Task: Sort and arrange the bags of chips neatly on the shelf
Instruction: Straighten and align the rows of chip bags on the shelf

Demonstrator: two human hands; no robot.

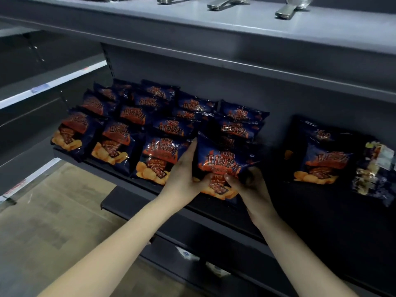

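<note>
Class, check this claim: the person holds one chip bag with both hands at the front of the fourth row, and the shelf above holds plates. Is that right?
Not quite. In the head view the shelf above holds metal spoons, not plates. The rest stands: the left hand and right hand hold one chip bag at the front of the fourth row.

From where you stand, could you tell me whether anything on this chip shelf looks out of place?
Yes. At the far right, a differently printed packet lies tilted and crumpled beside a lone barbecue chip bag, both apart from the main rows. Both hands hold one bag at the front.
</note>
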